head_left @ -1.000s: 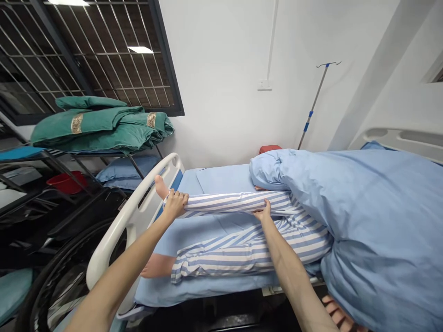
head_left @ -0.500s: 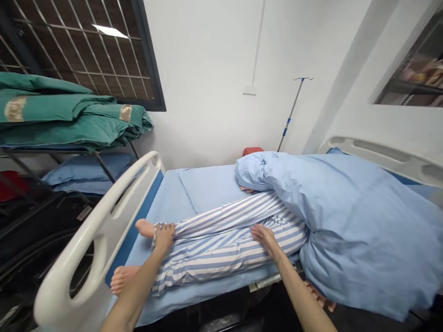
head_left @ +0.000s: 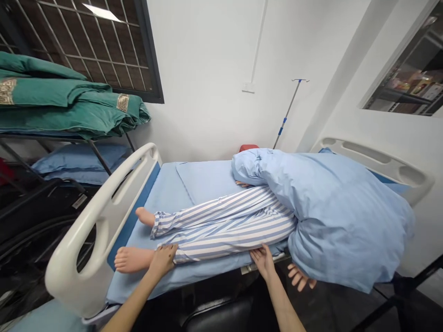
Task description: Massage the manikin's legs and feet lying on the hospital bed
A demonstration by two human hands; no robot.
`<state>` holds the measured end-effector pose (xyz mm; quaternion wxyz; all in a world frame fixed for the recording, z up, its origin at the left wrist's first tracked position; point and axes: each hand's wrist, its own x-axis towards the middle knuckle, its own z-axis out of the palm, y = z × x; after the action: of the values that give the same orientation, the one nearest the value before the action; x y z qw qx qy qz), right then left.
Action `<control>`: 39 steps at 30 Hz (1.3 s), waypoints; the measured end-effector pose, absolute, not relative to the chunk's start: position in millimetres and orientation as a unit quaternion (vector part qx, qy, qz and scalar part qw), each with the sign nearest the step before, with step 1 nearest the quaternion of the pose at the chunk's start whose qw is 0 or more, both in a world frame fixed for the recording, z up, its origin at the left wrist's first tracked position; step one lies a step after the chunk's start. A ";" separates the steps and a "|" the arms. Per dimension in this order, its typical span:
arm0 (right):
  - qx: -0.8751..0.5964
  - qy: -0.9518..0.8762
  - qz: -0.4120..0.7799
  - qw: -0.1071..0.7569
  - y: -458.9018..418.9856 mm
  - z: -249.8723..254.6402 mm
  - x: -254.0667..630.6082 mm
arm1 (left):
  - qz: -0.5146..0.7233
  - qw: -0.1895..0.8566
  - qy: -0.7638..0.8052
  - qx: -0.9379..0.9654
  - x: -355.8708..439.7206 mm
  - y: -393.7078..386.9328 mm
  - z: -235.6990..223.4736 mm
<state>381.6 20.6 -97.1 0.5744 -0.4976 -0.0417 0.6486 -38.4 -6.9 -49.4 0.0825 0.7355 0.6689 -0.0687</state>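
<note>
A manikin in blue-and-white striped trousers (head_left: 224, 223) lies on a hospital bed (head_left: 194, 184), both legs flat on the blue sheet. My left hand (head_left: 162, 259) rests at the near ankle, beside the bare foot (head_left: 131, 259), fingers curled on the trouser cuff. My right hand (head_left: 263, 259) lies under the near thigh at the bed's edge, fingers stretched out. A light blue quilt (head_left: 332, 207) covers the upper body. The manikin's hand (head_left: 299, 278) hangs out below the quilt.
A white footboard (head_left: 100, 216) stands at the left end and a white headboard (head_left: 374, 161) at the right. Folded green quilts (head_left: 69, 106) lie on a rack at the left, above a blue pillow (head_left: 76, 163). An IV pole (head_left: 287, 113) stands by the wall.
The far leg, held raised a second ago, has been lowered onto the bed. Both my hands have moved from the far leg to the near leg.
</note>
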 end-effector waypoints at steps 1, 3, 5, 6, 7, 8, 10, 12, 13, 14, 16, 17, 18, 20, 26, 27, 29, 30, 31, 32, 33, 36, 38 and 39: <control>-0.494 -0.039 0.651 0.576 24.1 -91.8 379.8 | -0.077 0.076 0.669 0.735 -36.8 -4.7 -46.2; -0.490 -0.041 0.654 0.575 29.5 -81.0 377.9 | -0.083 0.067 0.664 0.740 -36.9 1.7 -40.1; -0.486 -0.049 0.657 0.574 32.1 -73.0 375.5 | -0.081 0.055 0.660 0.745 -41.0 7.5 -35.6; -0.483 -0.054 0.660 0.573 32.6 -70.7 373.2 | -0.076 0.045 0.659 0.747 -43.9 9.6 -33.7; -0.482 -0.059 0.662 0.571 32.7 -69.6 370.1 | -0.076 0.034 0.658 0.748 -46.9 11.0 -31.7; -0.483 -0.067 0.663 0.568 32.3 -69.8 366.5 | -0.073 0.020 0.656 0.751 -49.4 11.6 -29.4; -0.496 -0.090 0.656 0.561 28.8 -73.2 359.1 | -0.075 -0.001 0.651 0.755 -51.9 10.0 -23.8; -0.530 -0.115 0.630 0.556 20.3 -79.3 354.6 | -0.075 -0.005 0.651 0.755 -49.8 5.4 -18.8; -0.556 -0.131 0.610 0.550 14.1 -82.5 354.2 | -0.073 0.000 0.655 0.752 -47.4 2.5 -17.8; -0.583 -0.158 0.587 0.538 7.4 -85.1 354.9 | -0.072 0.008 0.660 0.747 -44.3 -0.4 -18.4; -0.632 -0.257 0.524 0.510 -4.6 -86.6 358.2 | -0.076 0.025 0.672 0.736 -38.0 -5.4 -24.5; -0.645 -0.331 0.479 0.495 -7.9 -84.5 359.4 | -0.085 0.031 0.676 0.731 -35.4 -7.1 -29.5; -0.647 -0.417 0.424 0.477 -8.2 -80.3 359.6 | -0.096 0.034 0.678 0.728 -33.4 -8.2 -35.1; -0.630 -0.582 0.294 0.422 1.9 -66.0 355.3 | -0.108 0.032 0.677 0.727 -31.5 -8.8 -45.6; -0.582 -0.787 0.118 0.167 74.3 -23.9 326.7 | -0.093 0.040 0.681 0.725 -34.1 -6.3 -55.1; -0.578 -0.791 0.129 0.156 80.4 -23.6 326.0 | -0.089 0.042 0.683 0.724 -34.4 -6.3 -54.8; -0.562 -0.791 0.160 0.179 80.2 -30.4 330.9 | -0.080 0.045 0.684 0.724 -34.4 -6.4 -54.2; -0.553 -0.786 0.180 0.208 74.1 -36.8 335.9 | -0.077 0.046 0.684 0.724 -34.3 -6.5 -54.1; -0.544 -0.777 0.202 0.243 64.6 -44.3 341.9 | -0.075 0.048 0.683 0.725 -34.1 -6.5 -54.0; -0.535 -0.765 0.227 0.279 52.6 -52.3 348.2 | -0.073 0.049 0.683 0.725 -33.8 -6.4 -54.0; -0.526 -0.750 0.253 0.312 39.2 -60.3 354.0 | -0.070 0.050 0.682 0.726 -33.6 -6.4 -54.0; -0.532 -0.681 0.312 0.394 -1.0 -80.0 364.3 | -0.059 0.051 0.684 0.726 -32.9 -6.2 -54.0; -0.558 -0.618 0.351 0.428 -20.9 -89.5 363.1 | -0.055 0.050 0.686 0.724 -32.7 -6.2 -54.4; -0.569 -0.587 0.378 0.435 -28.1 -93.7 360.5 | -0.055 0.048 0.686 0.724 -32.7 -6.3 -54.6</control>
<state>360.5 -28.1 -93.7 0.4348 -0.5694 -0.5865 0.3777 -32.7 -6.3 -54.6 0.0483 0.7240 0.6859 -0.0548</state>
